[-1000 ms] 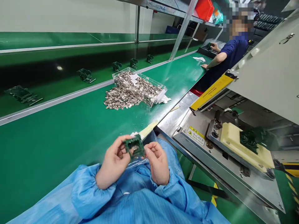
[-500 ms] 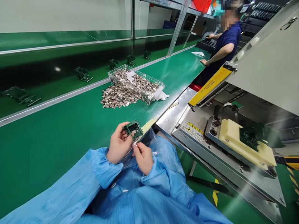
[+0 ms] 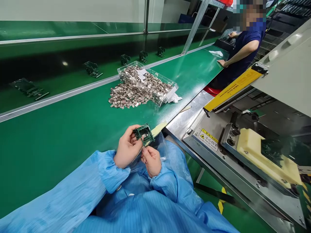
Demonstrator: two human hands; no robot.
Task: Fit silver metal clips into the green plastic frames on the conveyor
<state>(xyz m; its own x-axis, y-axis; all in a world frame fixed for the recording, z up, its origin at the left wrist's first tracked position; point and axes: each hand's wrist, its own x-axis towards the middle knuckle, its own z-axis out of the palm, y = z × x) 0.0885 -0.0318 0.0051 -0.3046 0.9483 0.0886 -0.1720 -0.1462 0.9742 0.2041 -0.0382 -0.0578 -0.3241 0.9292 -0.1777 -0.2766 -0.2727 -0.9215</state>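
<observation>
My left hand (image 3: pixel 127 148) is closed on a small dark green frame-like part (image 3: pixel 144 133) with a rectangular opening. It holds the part tilted above my lap, near the table's front edge. Just below the part, my right hand (image 3: pixel 152 160) is pinched, its fingertips against the lower edge. A thin toothed metal strip (image 3: pixel 137 156) shows between the two hands, partly covered by fingers; what the right fingertips grip is too small to make out. Behind the hands lies a clear plastic bag (image 3: pixel 161 146), on my blue-gowned lap.
A clear bin (image 3: pixel 173 93) of small metal pieces stands on the green table (image 3: pixel 73 139), with a loose pile (image 3: pixel 126 97) beside it. Several green parts (image 3: pixel 92 69) sit on the conveyor behind. A press with a yellow fixture (image 3: pixel 250 145) is at right. Another person (image 3: pixel 247 48) works farther back.
The camera view has shifted, so the scene sits further right. The green part has turned slightly in my left hand, and my right fingertips are now closer to its lower edge.
</observation>
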